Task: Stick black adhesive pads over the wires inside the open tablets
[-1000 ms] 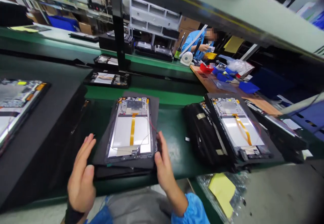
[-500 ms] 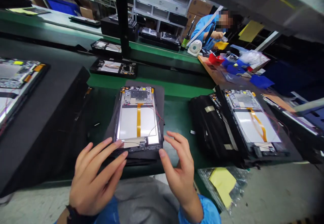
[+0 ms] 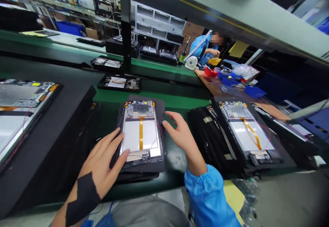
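Note:
An opened tablet [image 3: 132, 134] lies in front of me, its circuit board [image 3: 139, 109] at the far end and a gold ribbon cable [image 3: 141, 134] running down its white battery area. Beneath it is a dark foam sheet [image 3: 160, 105]. My left hand [image 3: 102, 162], with a black band at the wrist, rests along the tablet's left edge, fingers stretched and thumb over the near left corner. To the right, my right hand [image 3: 180, 131] is beside the tablet's upper right edge, fingers bent but apart, near thin red wires. Nothing shows in either hand.
Another opened tablet [image 3: 246, 127] sits on a dark stack at the right. A large dark stack with a tablet [image 3: 23, 117] stands at the left. More tablets [image 3: 119, 82] lie along the green bench beyond. A co-worker in blue [image 3: 200, 47] works at the back.
My right hand has moved forward, from the tablet's near right corner to its upper right side. The left hand has slid along the left edge. The camera view has shifted.

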Available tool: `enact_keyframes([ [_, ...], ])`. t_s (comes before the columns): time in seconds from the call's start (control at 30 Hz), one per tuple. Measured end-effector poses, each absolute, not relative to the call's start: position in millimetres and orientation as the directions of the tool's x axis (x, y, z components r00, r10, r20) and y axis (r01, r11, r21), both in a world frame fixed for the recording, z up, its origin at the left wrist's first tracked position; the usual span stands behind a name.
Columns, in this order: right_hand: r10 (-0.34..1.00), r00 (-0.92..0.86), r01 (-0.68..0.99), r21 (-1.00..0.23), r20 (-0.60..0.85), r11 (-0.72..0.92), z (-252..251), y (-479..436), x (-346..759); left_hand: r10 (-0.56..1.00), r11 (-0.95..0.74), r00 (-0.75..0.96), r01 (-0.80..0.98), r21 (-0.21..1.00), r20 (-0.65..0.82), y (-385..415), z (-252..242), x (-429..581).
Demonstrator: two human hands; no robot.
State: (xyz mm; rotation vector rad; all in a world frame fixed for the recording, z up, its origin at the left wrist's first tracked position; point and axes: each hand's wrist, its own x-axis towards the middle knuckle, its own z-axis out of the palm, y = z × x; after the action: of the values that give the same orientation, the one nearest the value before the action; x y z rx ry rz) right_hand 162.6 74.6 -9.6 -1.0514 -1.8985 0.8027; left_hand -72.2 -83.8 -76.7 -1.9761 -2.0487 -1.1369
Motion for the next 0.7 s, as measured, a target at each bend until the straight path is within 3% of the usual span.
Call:
enact_keyframes([
  [0.13, 0.842, -0.535, 0.231, -0.948, 0.063, 0.218, -33, 86, 182, 0.861, -0.099, -0.207, 0.827, 0.554, 0.464, -91, -80, -71],
  [0.23, 0.786, -0.614, 0.083, -0.986, 0.066, 0.147, -58, 72, 197, 0.863, -0.113, -0.216, 0.798, 0.592, 0.457, -97, -81, -71],
  [0.37, 0.764, -0.644, 0.118, -0.981, 0.042, 0.153, -75, 56, 202, 0.843, -0.134, -0.212, 0.807, 0.575, 0.495, -96, -84, -78],
  [0.47, 0.791, -0.612, 0.172, -0.972, 0.023, 0.161, -66, 49, 207, 0.823, -0.196, -0.116, 0.861, 0.469, 0.557, -95, -82, -87],
  [0.57, 0.823, -0.568, 0.198, -0.969, 0.009, 0.148, -43, 42, 222, 0.763, -0.339, 0.097, 0.902, 0.268, 0.639, -95, -74, -83],
  [0.7, 0.803, -0.596, 0.064, -0.996, 0.009, 0.059, -9, 33, 233, 0.727, -0.445, 0.296, 0.890, 0.097, 0.619, -88, -59, -53],
])
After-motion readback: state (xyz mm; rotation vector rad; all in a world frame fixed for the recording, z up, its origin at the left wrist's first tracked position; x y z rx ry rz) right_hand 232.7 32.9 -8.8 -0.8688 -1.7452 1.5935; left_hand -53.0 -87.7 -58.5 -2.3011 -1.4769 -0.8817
